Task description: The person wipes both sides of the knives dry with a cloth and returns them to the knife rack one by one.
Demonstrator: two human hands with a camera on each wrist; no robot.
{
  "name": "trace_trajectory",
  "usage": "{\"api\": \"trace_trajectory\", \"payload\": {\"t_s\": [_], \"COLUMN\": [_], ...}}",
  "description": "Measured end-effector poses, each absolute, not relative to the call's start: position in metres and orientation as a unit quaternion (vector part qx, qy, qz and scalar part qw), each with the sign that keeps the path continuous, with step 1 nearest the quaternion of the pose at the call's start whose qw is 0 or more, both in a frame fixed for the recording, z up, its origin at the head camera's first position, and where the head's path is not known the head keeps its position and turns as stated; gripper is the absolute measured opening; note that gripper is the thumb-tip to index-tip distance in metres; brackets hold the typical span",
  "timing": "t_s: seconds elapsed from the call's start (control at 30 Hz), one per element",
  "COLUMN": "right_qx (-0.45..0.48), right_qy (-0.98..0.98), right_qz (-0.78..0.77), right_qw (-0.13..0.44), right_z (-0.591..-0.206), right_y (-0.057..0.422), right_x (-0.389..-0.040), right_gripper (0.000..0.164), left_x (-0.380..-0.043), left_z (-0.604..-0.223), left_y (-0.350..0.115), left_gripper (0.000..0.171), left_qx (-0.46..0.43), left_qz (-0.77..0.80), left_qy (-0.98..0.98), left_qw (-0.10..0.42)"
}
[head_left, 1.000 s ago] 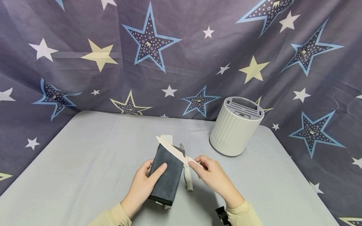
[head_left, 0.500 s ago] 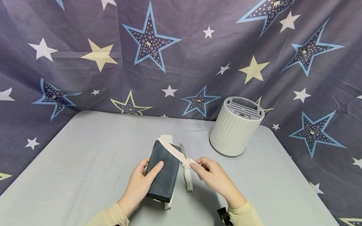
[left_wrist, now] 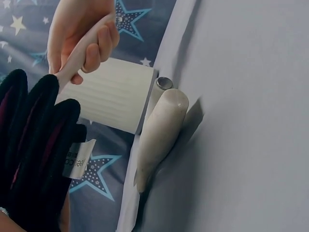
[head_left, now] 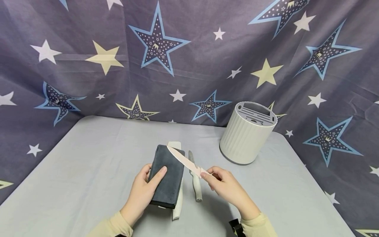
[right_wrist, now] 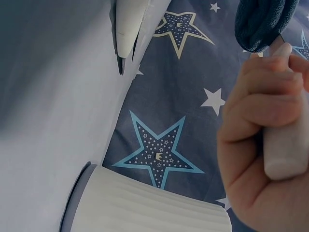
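Observation:
My left hand (head_left: 141,188) grips a folded dark grey cloth (head_left: 168,179), with the thumb on top. In the left wrist view its stacked folds and a white label (left_wrist: 78,159) show. My right hand (head_left: 232,191) holds a knife (head_left: 184,160) by its light handle (right_wrist: 286,150), thumb and fingers curled round it. The pale blade points up and left, its tip end over the cloth's upper right corner; whether it touches cannot be told. Below the cloth lies a white-handled knife (head_left: 178,207), mostly covered. A smaller knife (head_left: 196,187) with a light handle lies to its right.
A ribbed off-white knife block (head_left: 245,138) with a slotted grey top stands at the back right of the table. Pale grey cloth covers the tabletop (head_left: 97,164). A star-patterned curtain (head_left: 195,65) hangs behind and along both sides.
My left hand has drawn the cloth left and slightly up, so it covers less of the blade's length. More of the covered knife's handle shows. My right hand has shifted slightly right with the knife.

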State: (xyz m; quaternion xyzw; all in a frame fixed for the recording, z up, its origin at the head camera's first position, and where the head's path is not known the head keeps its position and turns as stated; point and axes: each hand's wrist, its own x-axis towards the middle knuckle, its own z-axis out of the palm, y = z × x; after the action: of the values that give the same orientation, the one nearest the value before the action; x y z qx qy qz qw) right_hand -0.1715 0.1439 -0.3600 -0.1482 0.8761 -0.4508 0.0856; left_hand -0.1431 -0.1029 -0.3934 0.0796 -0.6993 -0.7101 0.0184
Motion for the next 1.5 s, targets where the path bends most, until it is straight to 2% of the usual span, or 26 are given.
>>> {"api": "trace_trajectory", "payload": {"t_s": [0.3,0.87,1.5], "right_qx": [-0.136,-0.129,-0.129], "right_qy": [0.864,0.857,0.851], "right_qz": [-0.478,-0.491,-0.5], "right_qw": [0.083,0.086,0.094], "right_z": [-0.361,-0.362,-0.361], "right_y": [0.14,0.131,0.126], "right_x": [-0.171,-0.172,-0.175], "right_gripper": [0.026,0.028,0.031], "left_x": [-0.143,-0.14,-0.134], "left_z": [-0.394,-0.396,-0.394], "left_y": [-0.104,-0.097,-0.09], "left_gripper": [0.045,0.035,0.034], "left_qx": [0.079,0.067,0.041], "left_qz": [-0.709,-0.725,-0.713], "left_qy": [-0.7,-0.685,-0.7], "left_qw": [0.021,0.024,0.025]}}
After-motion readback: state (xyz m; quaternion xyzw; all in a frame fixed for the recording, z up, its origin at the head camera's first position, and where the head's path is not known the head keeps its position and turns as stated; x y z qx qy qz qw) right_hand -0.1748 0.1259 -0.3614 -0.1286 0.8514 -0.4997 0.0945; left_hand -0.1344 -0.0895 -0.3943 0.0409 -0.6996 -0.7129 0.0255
